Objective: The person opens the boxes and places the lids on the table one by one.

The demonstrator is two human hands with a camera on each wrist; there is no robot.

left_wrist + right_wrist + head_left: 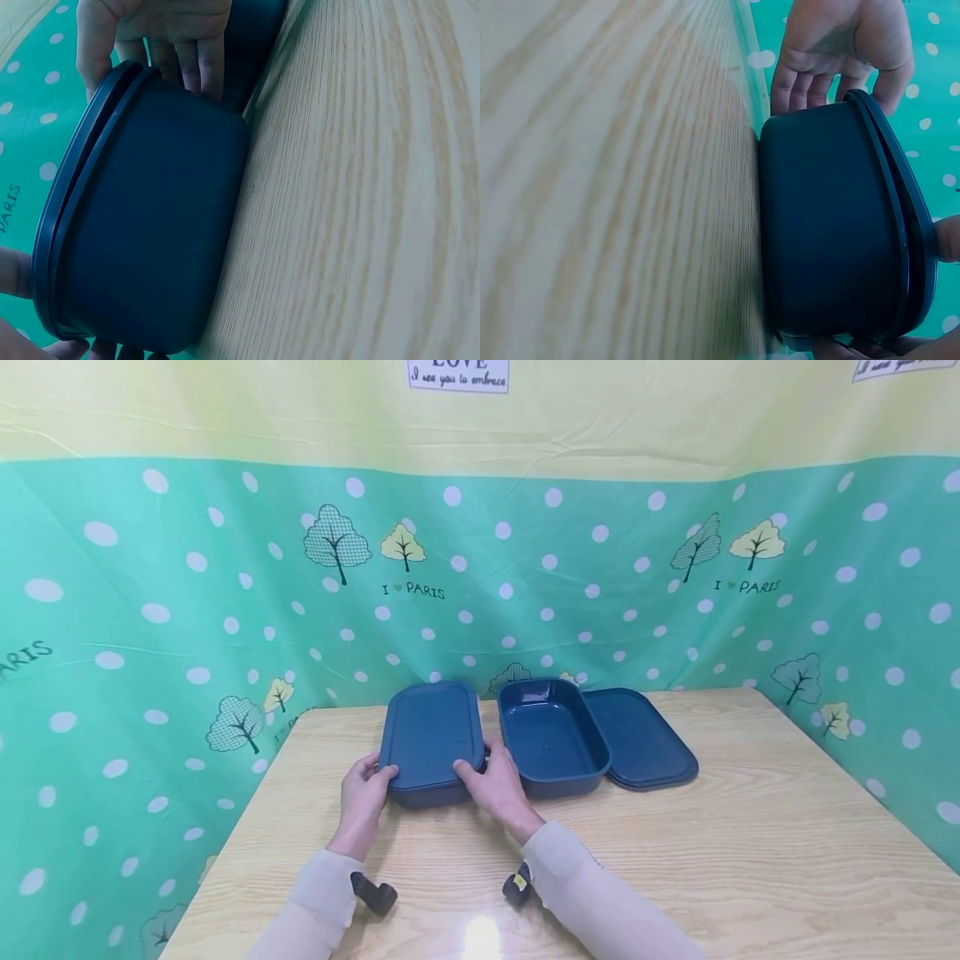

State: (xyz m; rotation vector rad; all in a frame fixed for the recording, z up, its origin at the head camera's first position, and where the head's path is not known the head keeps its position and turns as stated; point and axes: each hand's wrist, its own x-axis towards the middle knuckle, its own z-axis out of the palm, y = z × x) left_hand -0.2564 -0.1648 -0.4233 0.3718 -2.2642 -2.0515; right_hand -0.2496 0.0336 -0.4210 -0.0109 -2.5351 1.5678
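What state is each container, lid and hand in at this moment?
Dark blue lidded plastic box: lid on, standing on the table.
Dark blue open plastic box: uncovered, nothing visible inside.
Loose dark blue lid: flat on the table.
Left hand: grips the lidded box.
Right hand: grips the lidded box.

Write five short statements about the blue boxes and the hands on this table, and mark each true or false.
1. Both hands grip the lidded box at its near end. True: the left hand is at its left corner and the right hand at its right corner.
2. The open box has a lid on it. False: it is uncovered, and its inside shows.
3. A loose lid lies flat on the table to the right of the open box. True.
4. The lidded box is lifted clear of the table. False: the wrist views show its base on the wood.
5. The boxes are red. False: they are dark blue.
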